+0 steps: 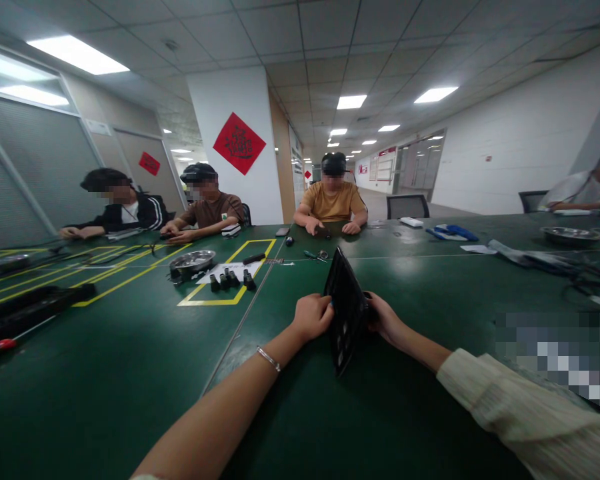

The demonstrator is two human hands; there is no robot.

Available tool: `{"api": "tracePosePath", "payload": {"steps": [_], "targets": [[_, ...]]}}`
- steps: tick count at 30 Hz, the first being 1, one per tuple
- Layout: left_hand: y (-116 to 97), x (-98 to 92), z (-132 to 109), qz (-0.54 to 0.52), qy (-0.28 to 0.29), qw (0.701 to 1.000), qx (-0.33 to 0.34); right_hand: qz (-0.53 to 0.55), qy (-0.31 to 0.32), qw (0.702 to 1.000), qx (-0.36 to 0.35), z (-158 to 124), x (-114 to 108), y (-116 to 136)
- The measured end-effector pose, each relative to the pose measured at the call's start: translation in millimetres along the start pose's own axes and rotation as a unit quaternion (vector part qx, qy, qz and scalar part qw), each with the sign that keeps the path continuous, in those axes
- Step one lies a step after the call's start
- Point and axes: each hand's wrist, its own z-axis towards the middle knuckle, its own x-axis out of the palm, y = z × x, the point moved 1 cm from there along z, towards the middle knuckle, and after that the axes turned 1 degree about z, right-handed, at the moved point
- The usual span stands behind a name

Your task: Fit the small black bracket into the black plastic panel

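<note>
A thin black tablet-like panel (pixel 344 320) stands tilted up on its edge above the green table (pixel 260 407), its dark face turned to the left with a few pale reflections on it. My right hand (pixel 384 321) grips it from the right side, with the fingers partly hidden behind it. Against the dark face rests my left hand (pixel 312 317), fingers curled closed. A speck of blue shows at those fingertips, but what they hold is too small to make out.
Left of centre are several short black cylinders (pixel 231 280) on white paper, a metal bowl (pixel 193 262) and yellow tape outlines (pixel 200 305). A black tray (pixel 35 303) lies far left. People sit across the table. At right are a blue item (pixel 453 233) and another bowl (pixel 570 235).
</note>
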Motion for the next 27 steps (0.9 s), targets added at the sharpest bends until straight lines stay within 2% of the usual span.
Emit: {"api": "tracePosePath", "payload": {"steps": [10, 15, 19, 27], "targets": [[1.5, 3.8, 3.2, -0.026, 0.045, 0.998, -0.034, -0.008, 0.0, 1.0, 0.001, -5.2, 3.6, 5.3], [-1.1, 2.0, 2.5, -0.009, 0.037, 0.998, -0.059, -0.01, -0.002, 1.0, -0.002, -4.4, 3.8, 5.1], [-1.6, 2.4, 1.8, 0.017, 0.031, 0.998, -0.048, -0.012, 0.0, 1.0, -0.004, -1.9, 1.8, 2.2], [-0.8, 2.8, 0.9, -0.001, 0.02, 1.0, -0.019, -0.006, -0.013, 1.0, 0.007, -1.9, 1.5, 1.2]]}}
